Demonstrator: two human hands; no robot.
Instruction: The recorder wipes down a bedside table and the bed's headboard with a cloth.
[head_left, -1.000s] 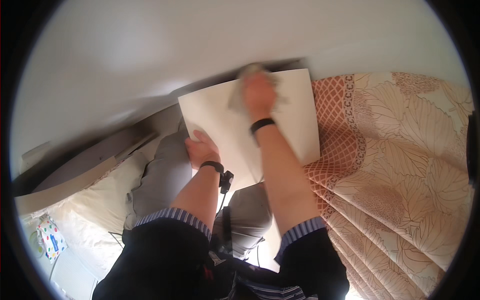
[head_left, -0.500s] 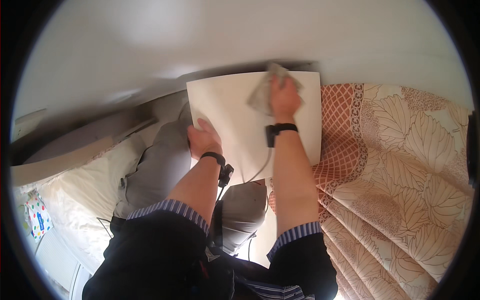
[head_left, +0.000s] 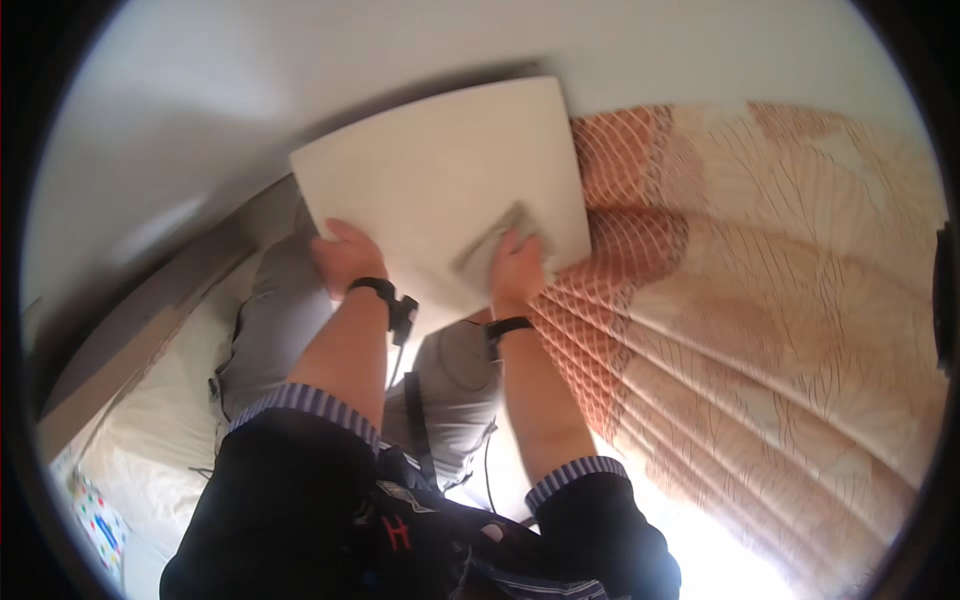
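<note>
A cream-white flat board with a slightly curved far edge lies tilted across my lap. My left hand holds it by its left edge, thumb on the upper face, with the other fingers partly hidden. On the board's near right part, a greyish cloth sits under my right hand, whose fingers are bunched on it. The cloth is a little blurred by motion. Both wrists wear black straps, and a small black device hangs at the left one.
Leaf-patterned curtain fabric hangs in folds on the right. Beyond the board rises a pale wall-like surface. My grey-trousered left leg is beside the board; cream bedding-like fabric and a dotted packet lie at left.
My right hand has drawn the cloth from the board's far right toward its near edge. The board appears shifted left and turned in view, with my left hand still at its left edge.
</note>
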